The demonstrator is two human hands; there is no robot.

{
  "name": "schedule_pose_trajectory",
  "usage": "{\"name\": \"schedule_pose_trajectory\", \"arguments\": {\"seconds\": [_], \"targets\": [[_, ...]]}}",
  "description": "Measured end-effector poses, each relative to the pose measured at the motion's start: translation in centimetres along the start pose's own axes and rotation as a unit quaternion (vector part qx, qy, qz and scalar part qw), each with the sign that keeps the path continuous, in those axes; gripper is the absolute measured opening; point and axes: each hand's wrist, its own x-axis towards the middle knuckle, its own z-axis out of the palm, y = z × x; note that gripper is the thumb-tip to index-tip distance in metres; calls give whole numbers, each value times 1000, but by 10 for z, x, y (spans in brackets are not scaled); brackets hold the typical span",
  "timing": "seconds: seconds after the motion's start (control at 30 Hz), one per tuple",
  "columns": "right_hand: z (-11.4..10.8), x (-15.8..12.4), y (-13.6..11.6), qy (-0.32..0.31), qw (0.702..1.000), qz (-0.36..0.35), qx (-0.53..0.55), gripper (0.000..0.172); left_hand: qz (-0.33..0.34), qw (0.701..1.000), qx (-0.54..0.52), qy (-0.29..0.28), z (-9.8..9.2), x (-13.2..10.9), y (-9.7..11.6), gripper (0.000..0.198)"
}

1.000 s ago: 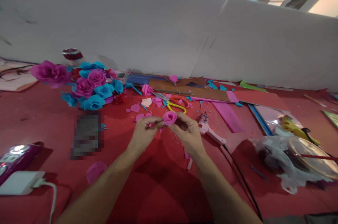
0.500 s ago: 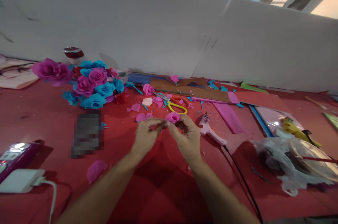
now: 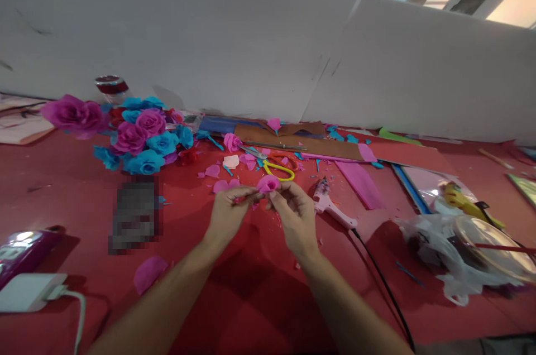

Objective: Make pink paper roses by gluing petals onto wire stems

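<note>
A small pink paper flower (image 3: 268,183) is held between both hands above the red table (image 3: 251,299). My left hand (image 3: 230,211) pinches its left side with the fingertips. From the right, my right hand (image 3: 295,215) grips its lower right edge, thumb and fingers pressed together. Just beyond the hands lie scissors (image 3: 280,169) with yellow and orange handles, among loose pink petals (image 3: 212,171). A pink glue gun (image 3: 333,210) rests right of my right hand.
Pink, blue and red paper flowers (image 3: 146,143) cluster at the left, near a jar (image 3: 111,87). A white charger (image 3: 31,292) sits front left. Brown paper strips (image 3: 335,148) lie along the wall. A plastic bag (image 3: 456,265) is at the right; a black cord (image 3: 385,282) crosses nearby.
The pink flower has shifted slightly left and tilted between the fingers. My right fingers have moved a little on it. The whole view has shifted slightly.
</note>
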Motion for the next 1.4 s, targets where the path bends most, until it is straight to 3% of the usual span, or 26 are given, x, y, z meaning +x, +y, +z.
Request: {"name": "schedule_pose_trajectory", "arguments": {"seconds": [0.23, 0.37, 0.43, 0.5, 0.6, 0.73, 0.8, 1.0, 1.27, 1.4], "targets": [[-3, -3, 0, -40, 993, 26, 108, 9, -3, 999, 27, 30, 0, 0, 5, 6], [-4, -2, -3, 20, 991, 4, 129, 9, -8, 1000, 15, 22, 0, -1, 4, 10], [-4, 0, -3, 32, 992, 27, 118, 8, -5, 1000, 8, 20, 0, -1, 3, 10], [-5, 0, -2, -7, 994, 49, 99, 10, -7, 1000, 7, 22, 0, -1, 3, 9], [-6, -3, 0, -72, 994, 28, 84, 15, -14, 1000, 2, 20, 0, 0, 3, 9], [-4, -4, 1, -10, 999, -28, 43, 9, -17, 999, -26, 6, 1, -2, 3, 12], [-2, -3, 1, 18, 999, -31, 9, 14, -25, 999, -31, -5, 2, -4, 4, 15], [3, 1, 0, 27, 997, -23, -70, 6, -32, 998, -16, -44, 5, -8, 8, 16], [2, 0, 3, 16, 996, -17, -81, 5, -19, 999, 2, -43, 4, -5, 9, 13], [0, 0, 6, 22, 997, -27, -63, 8, -51, 990, -118, -50, 4, -3, 5, 17]]}}
